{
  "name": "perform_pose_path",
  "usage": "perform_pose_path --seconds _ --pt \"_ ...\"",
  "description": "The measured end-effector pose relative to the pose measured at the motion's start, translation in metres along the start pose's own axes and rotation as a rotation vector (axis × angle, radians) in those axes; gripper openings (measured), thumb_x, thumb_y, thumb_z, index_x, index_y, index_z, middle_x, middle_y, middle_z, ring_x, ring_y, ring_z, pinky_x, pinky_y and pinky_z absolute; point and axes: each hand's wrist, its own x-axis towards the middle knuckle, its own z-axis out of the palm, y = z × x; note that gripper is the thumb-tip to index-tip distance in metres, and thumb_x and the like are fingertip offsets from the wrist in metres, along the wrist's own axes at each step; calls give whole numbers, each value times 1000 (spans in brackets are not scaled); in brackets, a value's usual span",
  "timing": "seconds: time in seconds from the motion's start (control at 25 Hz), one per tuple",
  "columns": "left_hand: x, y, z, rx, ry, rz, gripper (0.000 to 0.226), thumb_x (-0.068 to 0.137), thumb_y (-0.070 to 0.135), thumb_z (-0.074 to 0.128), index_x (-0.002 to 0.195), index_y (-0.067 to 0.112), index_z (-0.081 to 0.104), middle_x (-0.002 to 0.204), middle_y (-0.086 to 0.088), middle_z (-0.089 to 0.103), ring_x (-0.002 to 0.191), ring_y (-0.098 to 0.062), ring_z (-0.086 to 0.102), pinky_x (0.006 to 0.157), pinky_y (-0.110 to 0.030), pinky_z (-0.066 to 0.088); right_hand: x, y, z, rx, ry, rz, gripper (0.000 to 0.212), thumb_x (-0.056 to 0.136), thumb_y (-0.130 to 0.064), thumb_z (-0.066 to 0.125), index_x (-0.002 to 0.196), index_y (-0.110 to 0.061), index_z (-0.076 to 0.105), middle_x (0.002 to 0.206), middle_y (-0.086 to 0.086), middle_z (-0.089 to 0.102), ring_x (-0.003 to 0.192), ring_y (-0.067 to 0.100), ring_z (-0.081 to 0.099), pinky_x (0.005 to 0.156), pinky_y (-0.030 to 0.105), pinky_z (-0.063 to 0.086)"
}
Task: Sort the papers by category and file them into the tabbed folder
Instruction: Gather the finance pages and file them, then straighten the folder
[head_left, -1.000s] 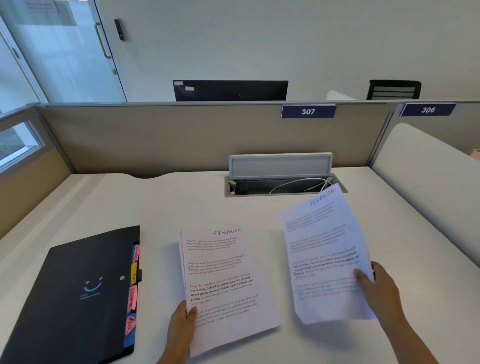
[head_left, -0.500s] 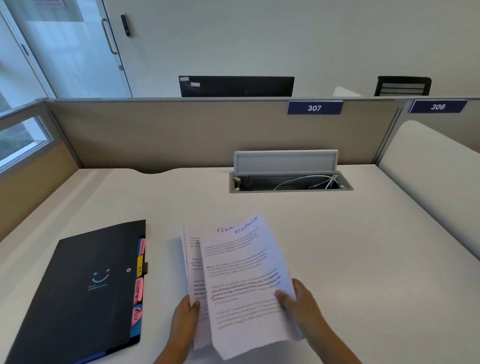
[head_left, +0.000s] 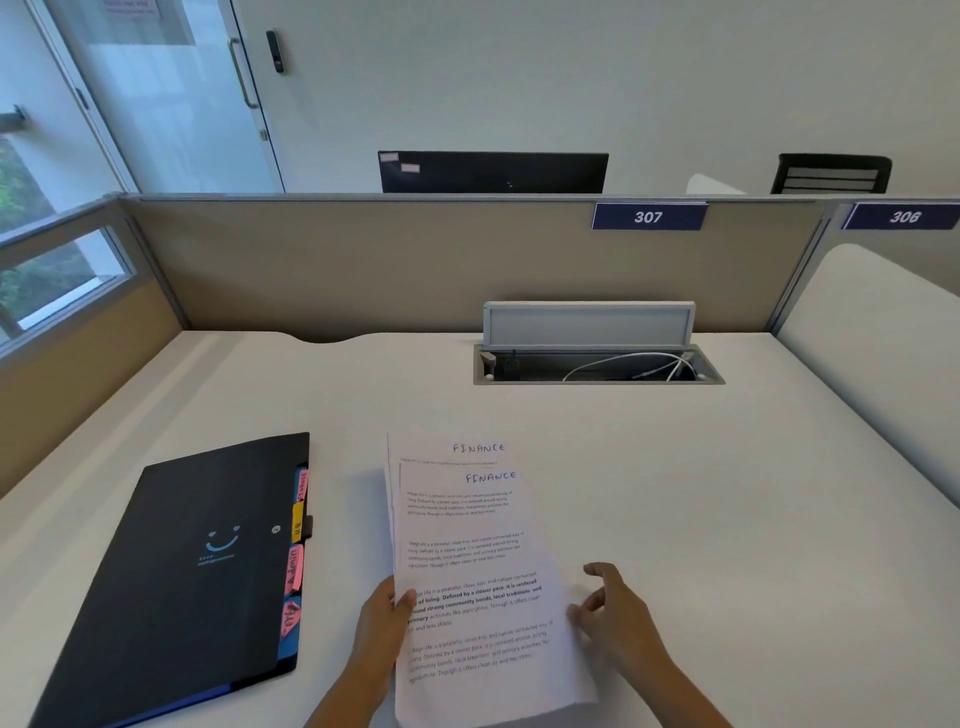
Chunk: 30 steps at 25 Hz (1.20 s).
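A stack of white papers (head_left: 483, 566) headed "FINANCE" lies on the white desk (head_left: 727, 519) in front of me, the top sheet set slightly lower than the one beneath. My left hand (head_left: 382, 629) pinches the stack's left edge, thumb on top. My right hand (head_left: 615, 613) hovers at the stack's right edge with fingers spread, holding nothing. To the left lies the closed black tabbed folder (head_left: 192, 571) with a smiley logo; coloured tabs (head_left: 296, 551) in pink, yellow and blue stick out along its right side.
An open cable hatch (head_left: 597, 364) with white cables sits in the desk behind the papers. Beige partition panels (head_left: 363, 270) wall the desk at back and left, a white divider (head_left: 872, 353) at right.
My right hand carried a FINANCE sheet from the right, laid it on the stack and let it go. The left hand kept its hold on the stack.
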Motion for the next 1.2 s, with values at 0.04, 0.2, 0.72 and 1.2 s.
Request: perform_pose_path --seconds 0.04,0.2,0.72,1.2 --pt "0 1 -1 -8 0 3 19 96 14 40 112 21 48 98 -5 66 85 -24 66 72 -37 56 1 1 -3 0 18 -2 48 80 -15 64 124 -18 44 72 -6 53 66 4 52 55 13 36" --pt "-5 7 -3 -46 -3 36 18 96 17 41 109 26 50 98 -5 68 86 -26 68 77 -42 57 4 -7 -10 182 63 -32 35 83 -31 64 114 -24 49 88 -4 59 79 11 57 66 21 41" --pt "-29 81 21 -68 80 514 27 95 8 40 103 25 59 95 9 65 89 -9 61 62 -9 51 -16 -65 -41 323 339 -391 18 90 -7 47 84 -23 51 77 -4 62 63 5 53 53 8 39" --pt "-40 88 40 -26 88 554 24 96 14 38 101 33 52 91 15 60 88 -9 58 61 -12 45 -23 -65 -45 216 334 -484 17 95 -6 38 101 -22 41 82 -15 53 71 5 52 55 5 43"
